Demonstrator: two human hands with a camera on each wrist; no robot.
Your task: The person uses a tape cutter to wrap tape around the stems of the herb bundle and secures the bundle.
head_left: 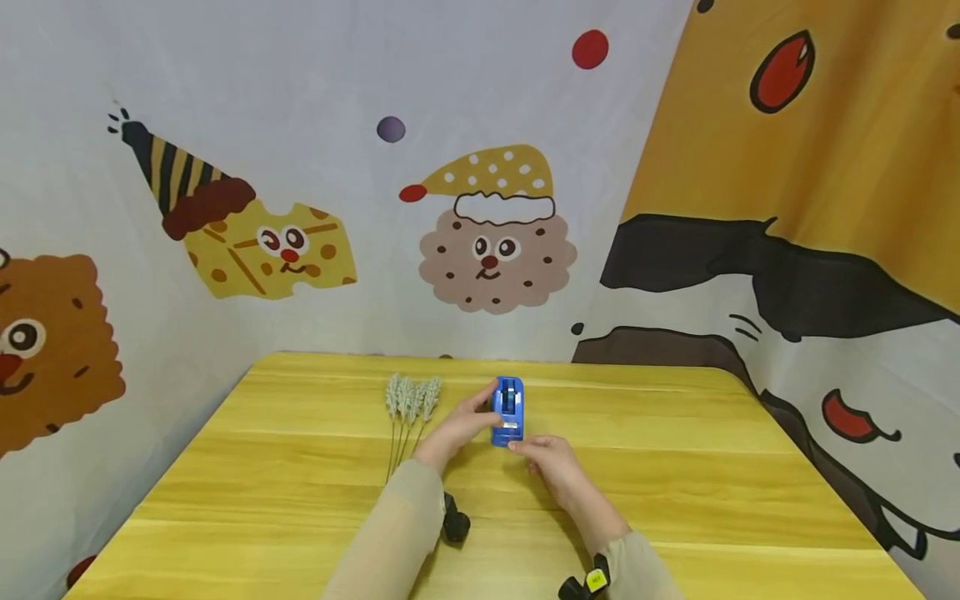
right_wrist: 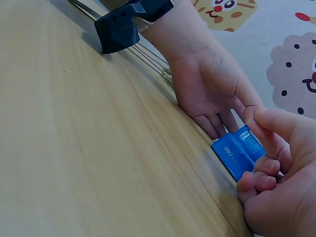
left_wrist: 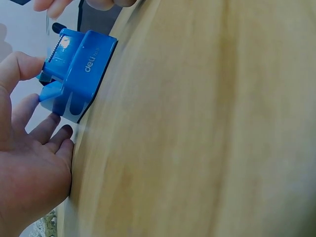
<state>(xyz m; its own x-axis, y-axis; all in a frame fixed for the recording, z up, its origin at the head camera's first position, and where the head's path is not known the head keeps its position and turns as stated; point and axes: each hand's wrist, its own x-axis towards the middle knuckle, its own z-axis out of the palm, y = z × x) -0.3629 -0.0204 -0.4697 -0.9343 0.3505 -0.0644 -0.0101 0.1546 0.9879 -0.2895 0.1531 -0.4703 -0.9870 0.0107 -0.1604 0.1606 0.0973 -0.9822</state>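
A blue tape dispenser [head_left: 518, 421] stands on the table in the head view, near its back edge. My left hand [head_left: 459, 432] holds it from the left, thumb on the upper part and fingers at its side and far end. From the near end, my right hand [head_left: 553, 465] pinches the end of a clear strip of tape [left_wrist: 48, 34], which shows faintly in the left wrist view. The right wrist view has the dispenser [right_wrist: 232, 153] between both hands, its front partly hidden by curled right fingers [right_wrist: 264, 168].
Several pale dried flower stems [head_left: 408, 400] lie on the wooden table [head_left: 712, 467], left of the left hand. Black camera mounts [head_left: 454, 521] sit on both wrists. A cloth printed with cartoons [head_left: 315, 108] hangs behind the table.
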